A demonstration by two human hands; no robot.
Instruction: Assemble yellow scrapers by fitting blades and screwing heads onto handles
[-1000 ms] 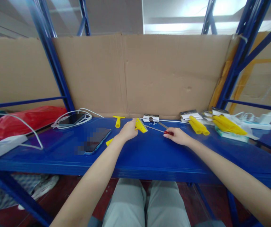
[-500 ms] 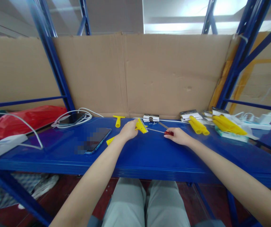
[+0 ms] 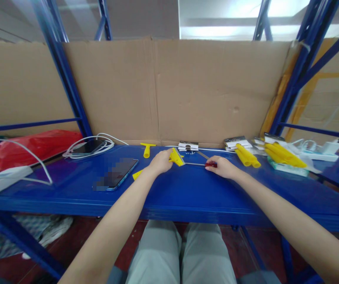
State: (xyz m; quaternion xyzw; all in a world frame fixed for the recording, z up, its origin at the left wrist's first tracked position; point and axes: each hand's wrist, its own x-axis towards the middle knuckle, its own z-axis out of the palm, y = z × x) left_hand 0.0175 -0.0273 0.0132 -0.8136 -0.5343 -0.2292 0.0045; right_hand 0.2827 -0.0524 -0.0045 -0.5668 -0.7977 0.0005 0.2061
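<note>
Screwdriver (image 3: pixel 211 165), red-handled, gripped in right hand (image 3: pixel 222 167), shaft pointing left over blue table (image 3: pixel 184 193). Left hand (image 3: pixel 161 162) grasping yellow piece (image 3: pixel 176 157) with pale straight edge; shaft tip at its lower right corner — whether touching, cannot tell. Small loose bits (image 3: pixel 190 153) beyond, just before black-and-white packet (image 3: pixel 188 146). Yellow T-shaped part (image 3: pixel 148 150) behind left hand; phone (image 3: pixel 123 173) flat left of left forearm — yellow tubes (image 3: pixel 247 156) off to right.

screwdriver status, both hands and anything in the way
Left hand holding yellow tool. Right hand gripping screwdriver, tip near yellow tool, contact unclear. Nearer phone off to the left, out of screwdriver's line.
</note>
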